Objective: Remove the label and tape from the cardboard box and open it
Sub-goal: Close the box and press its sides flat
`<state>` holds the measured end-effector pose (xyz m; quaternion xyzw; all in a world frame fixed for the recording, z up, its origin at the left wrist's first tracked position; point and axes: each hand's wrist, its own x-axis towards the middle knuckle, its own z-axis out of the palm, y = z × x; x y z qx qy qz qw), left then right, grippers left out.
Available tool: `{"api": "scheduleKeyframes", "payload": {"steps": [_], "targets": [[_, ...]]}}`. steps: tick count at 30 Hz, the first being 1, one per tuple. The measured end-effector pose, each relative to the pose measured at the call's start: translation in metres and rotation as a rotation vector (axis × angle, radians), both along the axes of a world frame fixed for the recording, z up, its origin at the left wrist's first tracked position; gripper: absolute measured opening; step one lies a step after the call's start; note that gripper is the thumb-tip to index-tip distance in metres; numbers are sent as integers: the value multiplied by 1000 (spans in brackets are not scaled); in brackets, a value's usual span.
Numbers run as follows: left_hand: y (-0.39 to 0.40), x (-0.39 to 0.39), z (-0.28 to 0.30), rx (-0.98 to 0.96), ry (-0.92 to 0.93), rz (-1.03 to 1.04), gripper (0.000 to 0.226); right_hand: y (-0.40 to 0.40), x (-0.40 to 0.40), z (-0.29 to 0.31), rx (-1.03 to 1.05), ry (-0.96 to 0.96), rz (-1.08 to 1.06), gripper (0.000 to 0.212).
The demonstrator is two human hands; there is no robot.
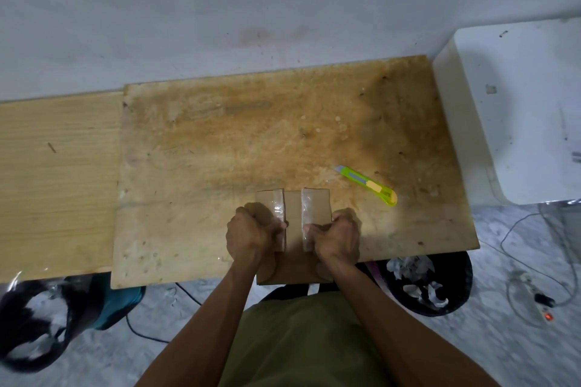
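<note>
A small brown cardboard box (293, 207) stands at the near edge of the stained wooden board (251, 135). Its two top flaps are parted along the middle, and each cut edge carries a strip of clear tape (276, 207). My left hand (251, 234) grips the left flap, fingers curled over its inner edge. My right hand (338, 236) grips the right flap the same way. The gap between the flaps shows brown cardboard inside. No label shows on the box.
A green and yellow utility knife (367, 185) lies on the board, right of the box. A white cabinet (518, 110) stands at the right. Below the table sit a black bin with paper scraps (427, 283), a black bag (34, 324) and a power strip (534, 295).
</note>
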<state>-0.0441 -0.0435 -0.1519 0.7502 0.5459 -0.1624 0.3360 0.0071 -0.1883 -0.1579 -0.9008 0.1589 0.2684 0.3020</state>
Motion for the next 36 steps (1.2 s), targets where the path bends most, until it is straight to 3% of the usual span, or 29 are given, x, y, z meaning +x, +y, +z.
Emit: {"api": "scheduleKeyframes", "payload": {"steps": [8, 15, 23, 28, 32, 36], "targets": [[6, 1, 0, -73, -70, 94, 72, 2, -2, -20, 155, 15, -127, 58], [11, 0, 16, -115, -308, 93, 59, -4, 7, 13, 394, -36, -14, 48], [-10, 32, 49, -107, -610, -3, 56, -16, 21, 55, 483, -342, -140, 63], [-37, 46, 60, -115, -679, -207, 55, -42, 9, 60, 386, -428, -219, 52], [-72, 53, 70, -156, -701, -415, 67, -82, 2, 65, 356, -414, -369, 56], [-128, 52, 73, -205, -708, -627, 58, -142, -14, 74, 342, -422, -535, 58]]}}
